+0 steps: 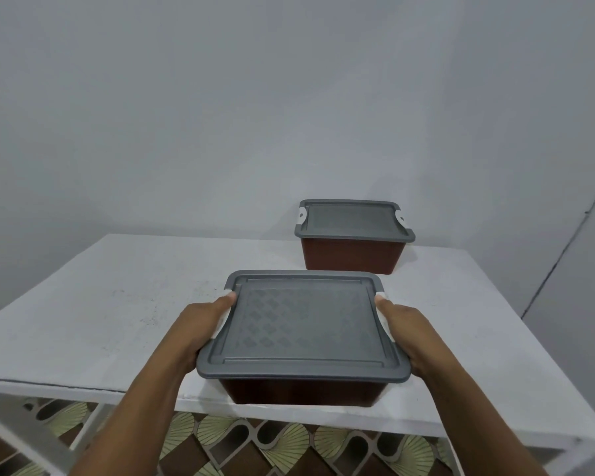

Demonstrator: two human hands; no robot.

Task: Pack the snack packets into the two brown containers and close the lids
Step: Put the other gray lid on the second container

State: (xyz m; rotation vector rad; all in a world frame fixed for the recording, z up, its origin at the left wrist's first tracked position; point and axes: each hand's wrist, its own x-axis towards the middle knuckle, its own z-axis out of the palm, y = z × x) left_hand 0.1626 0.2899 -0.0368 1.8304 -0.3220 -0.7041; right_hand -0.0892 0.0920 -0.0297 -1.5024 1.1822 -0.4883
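Observation:
A brown container [303, 391] with a grey patterned lid [303, 328] stands on the white table [100, 310] near its front edge. My left hand [203, 324] grips its left side, thumb on the white latch. My right hand [406, 334] grips its right side over the other white latch. A second brown container [352, 256] stands at the back right by the wall, its grey lid [352, 219] on and both white latches down. No snack packets are in sight.
A grey wall rises right behind the table. The table's front edge runs just under the near container. Below it show a white frame [24, 438] and a patterned floor [289, 444].

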